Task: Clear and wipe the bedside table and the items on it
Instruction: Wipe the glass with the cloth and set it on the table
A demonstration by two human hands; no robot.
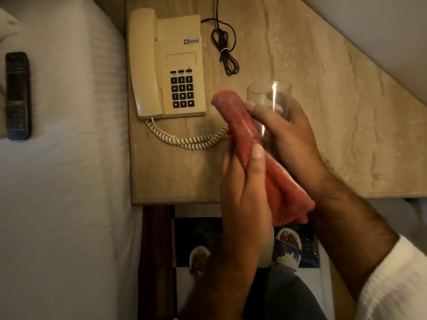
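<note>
My right hand (pixel 288 135) grips a clear drinking glass (pixel 270 95), held above the beige stone bedside table (pixel 323 112). My left hand (pixel 245 188) holds a folded red cloth (pixel 242 125) that lies pressed along the left side of the glass. The cloth's lower end hangs down between my forearms past the table's front edge. A cream corded telephone (pixel 166 63) sits at the table's left, its coiled cord (pixel 184 139) curling toward the cloth.
A bundled black cable (pixel 225 47) lies on the table behind the glass. A black remote control (pixel 18 95) rests on the white bed (pixel 69 158) at the left. My slippered feet (pixel 288 243) stand on tiled floor below the table edge.
</note>
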